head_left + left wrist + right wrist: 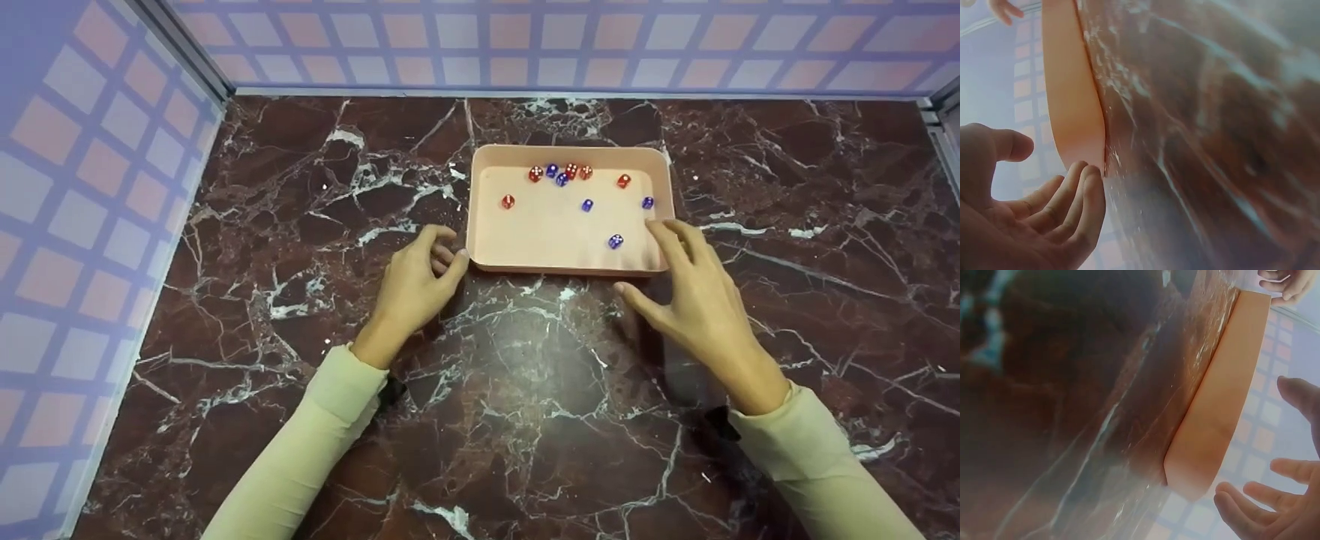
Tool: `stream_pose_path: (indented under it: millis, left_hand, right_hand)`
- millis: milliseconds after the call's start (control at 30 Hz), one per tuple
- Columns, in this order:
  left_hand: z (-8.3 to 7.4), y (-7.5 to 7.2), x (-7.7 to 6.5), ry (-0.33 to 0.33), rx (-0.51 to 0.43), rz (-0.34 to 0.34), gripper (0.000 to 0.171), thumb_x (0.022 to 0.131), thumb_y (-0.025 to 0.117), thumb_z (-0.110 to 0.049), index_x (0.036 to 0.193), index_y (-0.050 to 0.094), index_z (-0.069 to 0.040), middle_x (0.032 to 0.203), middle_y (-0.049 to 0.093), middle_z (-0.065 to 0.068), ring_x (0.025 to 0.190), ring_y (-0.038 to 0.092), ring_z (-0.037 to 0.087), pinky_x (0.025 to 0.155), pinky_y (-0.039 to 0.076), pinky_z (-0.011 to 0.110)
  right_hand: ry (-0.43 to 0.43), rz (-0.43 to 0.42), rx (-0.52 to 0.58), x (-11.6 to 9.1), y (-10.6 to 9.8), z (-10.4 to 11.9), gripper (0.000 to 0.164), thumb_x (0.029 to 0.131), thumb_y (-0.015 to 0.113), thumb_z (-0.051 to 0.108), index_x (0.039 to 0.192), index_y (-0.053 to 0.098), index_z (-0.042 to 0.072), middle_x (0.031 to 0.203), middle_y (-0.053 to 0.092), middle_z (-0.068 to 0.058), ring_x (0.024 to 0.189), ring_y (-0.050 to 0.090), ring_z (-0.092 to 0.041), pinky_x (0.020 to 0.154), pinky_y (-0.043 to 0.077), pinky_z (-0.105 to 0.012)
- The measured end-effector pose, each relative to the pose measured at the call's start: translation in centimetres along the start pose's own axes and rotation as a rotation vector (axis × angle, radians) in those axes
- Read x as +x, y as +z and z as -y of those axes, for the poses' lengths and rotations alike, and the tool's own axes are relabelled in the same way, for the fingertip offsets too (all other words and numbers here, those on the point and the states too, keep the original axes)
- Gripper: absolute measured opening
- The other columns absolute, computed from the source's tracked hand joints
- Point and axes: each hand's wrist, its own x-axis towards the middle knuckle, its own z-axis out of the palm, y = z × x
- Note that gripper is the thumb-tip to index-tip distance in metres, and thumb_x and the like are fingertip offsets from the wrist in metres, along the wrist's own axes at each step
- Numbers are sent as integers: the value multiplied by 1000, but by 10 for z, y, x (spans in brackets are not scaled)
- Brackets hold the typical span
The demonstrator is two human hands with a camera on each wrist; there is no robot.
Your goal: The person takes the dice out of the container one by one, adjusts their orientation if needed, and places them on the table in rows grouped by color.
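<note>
Hands (416, 289) (694, 289) loose-fingered, flanking the tray (487, 259) at table centre.
Left fingertips touch its 7 o'clock corner, right its 5 o'clock; probably light, stiff, smooth; loose dice (586, 205) would slide, so hold both short rims.

Left hand (1027, 214) lies open, fingers (1081, 194) relaxed, tips just beside the near corner of the peach tray (1072, 101). Tray wall stands on the dark marbled worktop (1213, 140).

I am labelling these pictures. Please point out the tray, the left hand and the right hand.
tray (555, 226), head view, bare floor of the tray
left hand (415, 285), head view, back of the hand
right hand (697, 300), head view, back of the hand
</note>
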Motion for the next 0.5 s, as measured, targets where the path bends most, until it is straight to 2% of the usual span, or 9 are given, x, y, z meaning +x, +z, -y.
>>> stream_pose_path:
  millis: [100,200,400,500]
  left_hand:
    - [0,3,5,-52,-87,44,38,103,68,-25,135,63,-5,104,76,11,90,73,25,80,63,38]
    - [0,5,9,-79,-127,63,40,104,67,-25,138,60,-4,108,76,14,93,75,27,83,65,39]
    - [1,6,11,-109,-140,60,41,104,68,-25,138,60,-5,110,77,14,96,76,27,86,66,41]
    - [3,9,10,-118,-135,56,44,102,69,-25,140,59,-5,110,77,14,96,76,28,87,65,41]
  right_hand:
    - [-25,11,-5,8,2,2,79,89,87,33,154,50,7,153,49,-23,136,51,-47,108,50,-70]
    - [-65,11,-14,19,4,6,79,90,86,35,154,50,7,152,50,-23,136,52,-46,109,51,-68]
    - [-104,36,-28,38,10,16,75,93,82,36,155,50,9,150,51,-23,119,62,-46,91,59,-66]
    - [-104,55,-39,47,16,19,72,94,81,36,155,51,9,151,52,-22,116,63,-46,87,60,-66]
